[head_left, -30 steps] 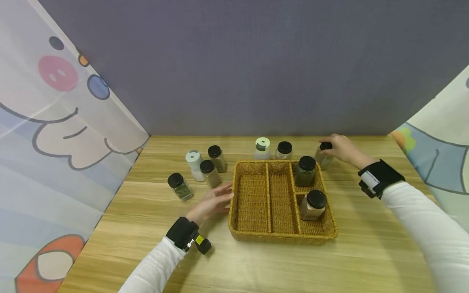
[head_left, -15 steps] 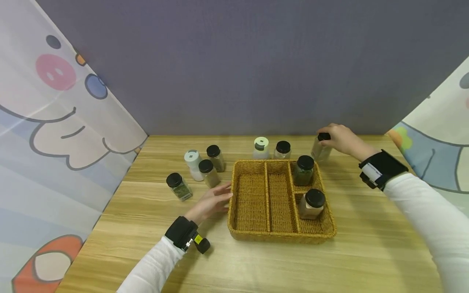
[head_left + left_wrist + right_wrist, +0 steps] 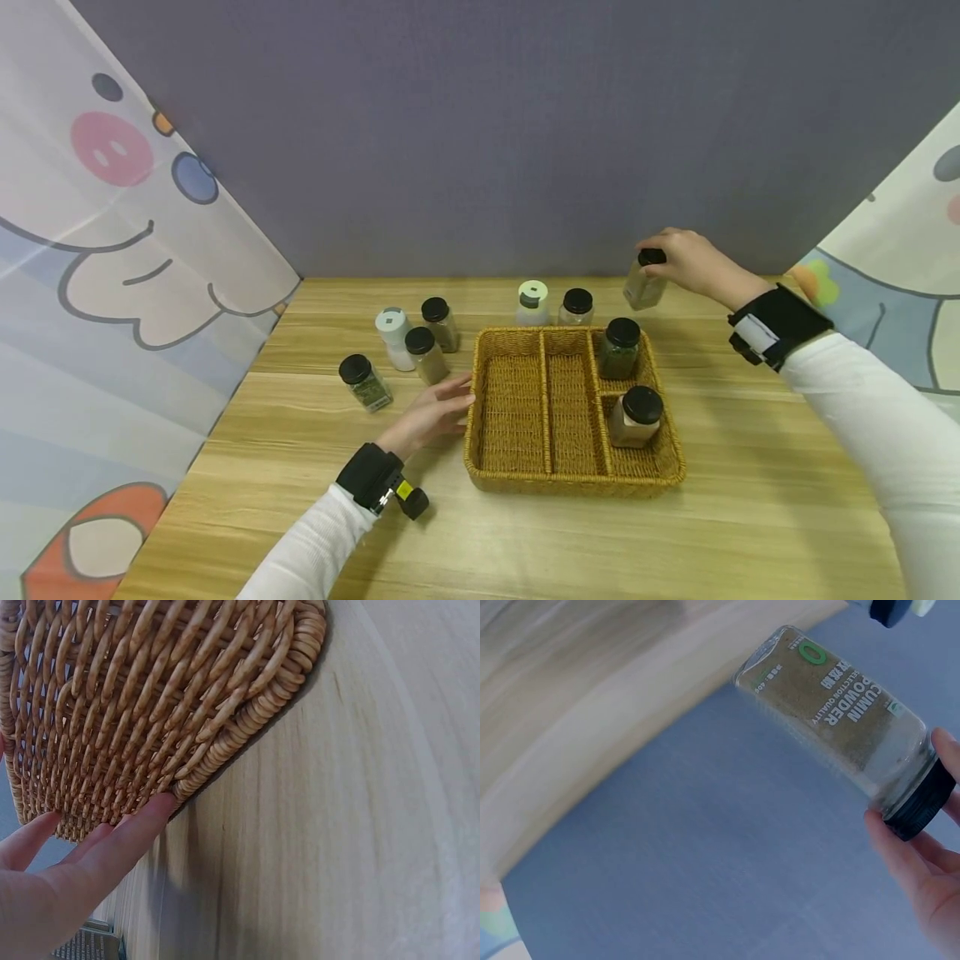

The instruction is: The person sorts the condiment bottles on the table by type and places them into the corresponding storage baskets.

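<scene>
My right hand [image 3: 693, 262] pinches a clear spice jar of cumin powder [image 3: 840, 712] by its black lid. In the head view the jar hangs tilted above the table's back edge, behind the basket's right end. My left hand [image 3: 430, 418] touches the left side of a woven divided basket [image 3: 577, 481] with extended fingertips; the left wrist view shows the fingers [image 3: 127, 844] against the wicker. In the basket's right-hand compartments stand a jar with dark green contents [image 3: 619, 354] at the back and a jar of pale brown powder [image 3: 634, 421] at the front.
Left of the basket stand a green-herb jar [image 3: 366, 383], a white-capped bottle [image 3: 394, 337] and two black-lidded jars, the nearer one [image 3: 427, 358] close to my left hand. Behind the basket are another white-capped bottle [image 3: 532, 304] and a black-lidded jar [image 3: 576, 308]. A grey wall [image 3: 480, 142] borders the table.
My right hand has lifted the cumin powder jar off the table and carried it slightly left. My left hand and the basket have stayed put.
</scene>
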Demonstrator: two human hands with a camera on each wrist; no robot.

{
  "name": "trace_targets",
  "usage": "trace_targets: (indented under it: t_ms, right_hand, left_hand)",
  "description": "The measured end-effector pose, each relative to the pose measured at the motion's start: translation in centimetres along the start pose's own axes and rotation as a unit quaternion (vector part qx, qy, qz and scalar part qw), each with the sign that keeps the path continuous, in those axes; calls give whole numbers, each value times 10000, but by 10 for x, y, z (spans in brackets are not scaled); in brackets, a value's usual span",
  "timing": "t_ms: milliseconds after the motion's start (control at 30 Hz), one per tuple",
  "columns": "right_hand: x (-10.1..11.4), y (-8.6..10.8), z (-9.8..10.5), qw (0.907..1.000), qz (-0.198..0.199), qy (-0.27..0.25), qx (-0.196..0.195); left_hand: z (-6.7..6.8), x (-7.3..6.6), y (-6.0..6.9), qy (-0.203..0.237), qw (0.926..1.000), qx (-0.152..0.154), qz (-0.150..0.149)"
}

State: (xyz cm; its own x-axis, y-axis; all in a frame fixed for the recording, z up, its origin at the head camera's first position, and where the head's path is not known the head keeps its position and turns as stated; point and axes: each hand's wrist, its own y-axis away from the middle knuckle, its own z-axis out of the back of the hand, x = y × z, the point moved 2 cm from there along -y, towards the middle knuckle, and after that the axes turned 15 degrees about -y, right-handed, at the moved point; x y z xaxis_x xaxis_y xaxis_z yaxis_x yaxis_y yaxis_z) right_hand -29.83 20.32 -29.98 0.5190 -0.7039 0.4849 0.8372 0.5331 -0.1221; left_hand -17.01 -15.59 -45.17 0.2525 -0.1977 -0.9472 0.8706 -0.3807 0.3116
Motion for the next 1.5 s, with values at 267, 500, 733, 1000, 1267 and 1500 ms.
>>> trace_targets:
  t_ms: [267, 500, 733, 1000, 1267, 1500]
  right_hand:
    - [16, -5, 8, 9999, 111, -31, -38]
    - [31, -9, 12, 9999, 147, -57, 12]
    - [48, -14, 11, 9996, 283, 88, -7]
    - [69, -16, 6, 9989, 461, -2, -57]
    - [83, -16, -5, 9986, 496, -155, 77]
    - [89, -15, -17, 9986, 422, -242, 213]
  left_hand:
    - [-1, 0, 0, 46, 9999, 95, -18]
    - [1, 1, 0, 58, 10000, 70, -34]
    - [2, 2, 0, -144, 9996, 121, -214]
    - [2, 2, 1, -72, 9998, 140, -155]
    - [0, -1, 2, 41, 9999, 155, -41]
    - [1, 0, 1, 54, 9999, 138, -32]
